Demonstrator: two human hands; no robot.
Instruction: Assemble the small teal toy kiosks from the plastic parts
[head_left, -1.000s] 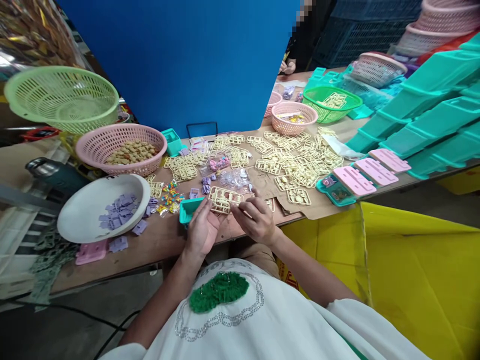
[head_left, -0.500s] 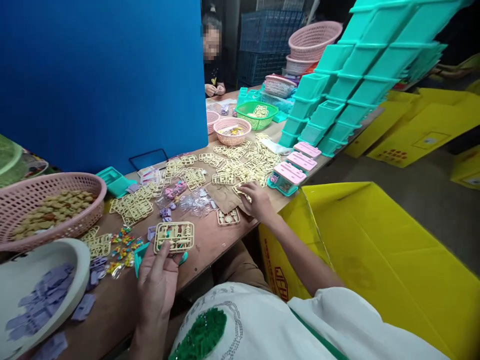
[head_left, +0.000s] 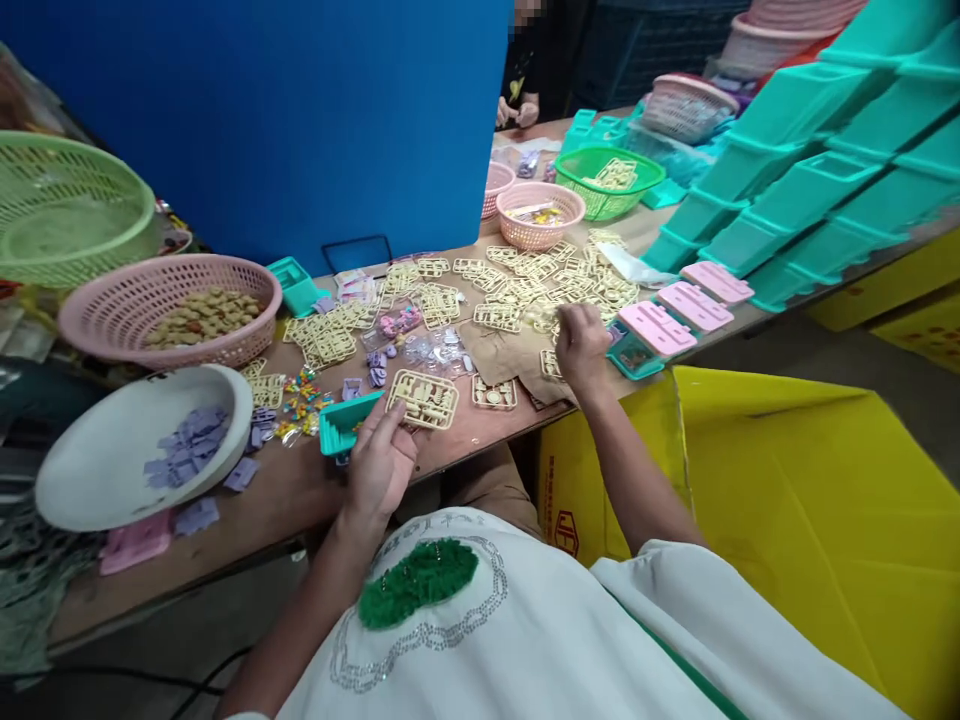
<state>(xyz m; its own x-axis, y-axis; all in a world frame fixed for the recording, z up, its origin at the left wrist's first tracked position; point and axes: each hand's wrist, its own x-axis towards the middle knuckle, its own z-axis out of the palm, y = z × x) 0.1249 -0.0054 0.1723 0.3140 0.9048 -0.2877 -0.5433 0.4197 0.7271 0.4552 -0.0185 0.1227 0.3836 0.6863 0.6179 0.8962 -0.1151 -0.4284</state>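
Observation:
My left hand [head_left: 382,460] pinches a cream plastic parts frame [head_left: 423,400], a flat sprue of small moulded pieces, between thumb and fingers. Just behind that hand is an open teal box [head_left: 349,425], partly covered by it. My right hand [head_left: 583,345] is curled at the near edge of a spread of similar cream frames [head_left: 555,280]. Its fingertips are turned away, and a blurred cream patch shows beside them, so what they hold is unclear. Below it lie brown cardboard [head_left: 499,358] and a single cream frame [head_left: 493,392].
To the left stand a white bowl [head_left: 67,480] of purple pieces and a pink basket [head_left: 97,320] of tan pieces. A blue panel [head_left: 300,120] rises behind. Stacked teal boxes [head_left: 795,190] and pink-lidded boxes [head_left: 660,328] are right, above a yellow carton [head_left: 810,500]. Another person's hands [head_left: 517,112] show beyond.
The view has swung left, so the table's contents appear further right. My left hand still holds the cream frame, now tilted differently. My right hand has curled more and turned its fingertips away.

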